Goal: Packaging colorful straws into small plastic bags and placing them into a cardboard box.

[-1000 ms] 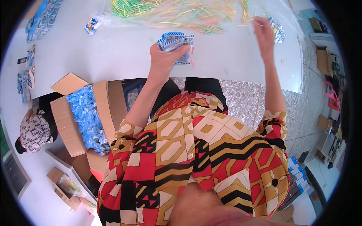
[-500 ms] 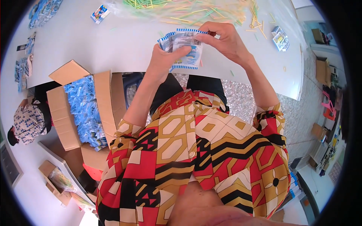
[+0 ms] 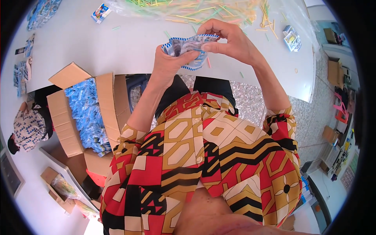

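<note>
Above the near edge of the white table (image 3: 129, 47), my left hand (image 3: 165, 66) grips several small white-and-blue plastic packets (image 3: 187, 42) with striped edges, its thumb lying across their front. My right hand (image 3: 232, 41) pinches the top right corner of the front packet between thumb and fingers. The front packet bows away from those behind it, leaving a gap at the top. What the packets hold cannot be made out. Beyond the hands lies a clear plastic bag with many thin yellow, green and orange tubes (image 3: 203, 13), some spilled out.
An open cardboard box (image 3: 64, 121) full of blue packets (image 3: 84, 111) stands to my left, against the table edge. Small packets (image 3: 291, 38) lie at the table's right, another (image 3: 101, 13) at far left. Past the box is another person (image 3: 31, 127). Shelves with goods line the right.
Both hands have shifted slightly up and left. The front packet has bent and opened away from the stack, its top edge now curved where my right hand pulls it.
</note>
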`<state>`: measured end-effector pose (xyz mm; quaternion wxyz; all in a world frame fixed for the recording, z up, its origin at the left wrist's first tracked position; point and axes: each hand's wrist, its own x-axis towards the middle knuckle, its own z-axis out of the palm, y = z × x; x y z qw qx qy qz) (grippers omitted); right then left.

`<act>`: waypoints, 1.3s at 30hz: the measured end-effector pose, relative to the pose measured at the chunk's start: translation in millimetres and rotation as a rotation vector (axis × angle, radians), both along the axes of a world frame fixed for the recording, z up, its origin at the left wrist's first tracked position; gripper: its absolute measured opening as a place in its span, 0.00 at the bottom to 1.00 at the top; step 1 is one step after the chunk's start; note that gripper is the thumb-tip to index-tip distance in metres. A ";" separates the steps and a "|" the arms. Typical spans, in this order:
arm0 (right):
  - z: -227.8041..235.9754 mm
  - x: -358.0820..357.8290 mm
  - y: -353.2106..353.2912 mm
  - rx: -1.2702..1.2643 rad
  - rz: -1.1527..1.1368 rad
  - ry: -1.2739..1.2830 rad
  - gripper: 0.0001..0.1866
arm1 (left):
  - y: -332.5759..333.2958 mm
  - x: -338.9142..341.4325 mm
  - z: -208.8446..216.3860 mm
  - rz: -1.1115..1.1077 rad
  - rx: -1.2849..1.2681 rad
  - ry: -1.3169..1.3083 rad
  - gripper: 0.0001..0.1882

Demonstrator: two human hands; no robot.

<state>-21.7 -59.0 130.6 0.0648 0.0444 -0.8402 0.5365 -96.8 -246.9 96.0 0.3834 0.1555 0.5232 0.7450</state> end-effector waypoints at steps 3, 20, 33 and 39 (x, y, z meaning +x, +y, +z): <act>-3.7 0.2 2.8 -0.048 0.049 -0.070 0.08 | 2.3 3.9 1.4 0.012 -0.021 0.030 0.12; 8.6 5.9 -9.2 0.123 -0.055 -0.023 0.13 | -0.4 8.7 0.5 0.064 -0.182 0.310 0.09; 19.6 13.3 -20.1 0.535 -0.195 0.502 0.13 | 5.1 12.5 0.2 0.185 0.020 0.026 0.09; 20.6 16.7 -34.1 0.797 -0.168 0.573 0.12 | -3.8 15.8 -9.5 0.241 -0.126 0.189 0.08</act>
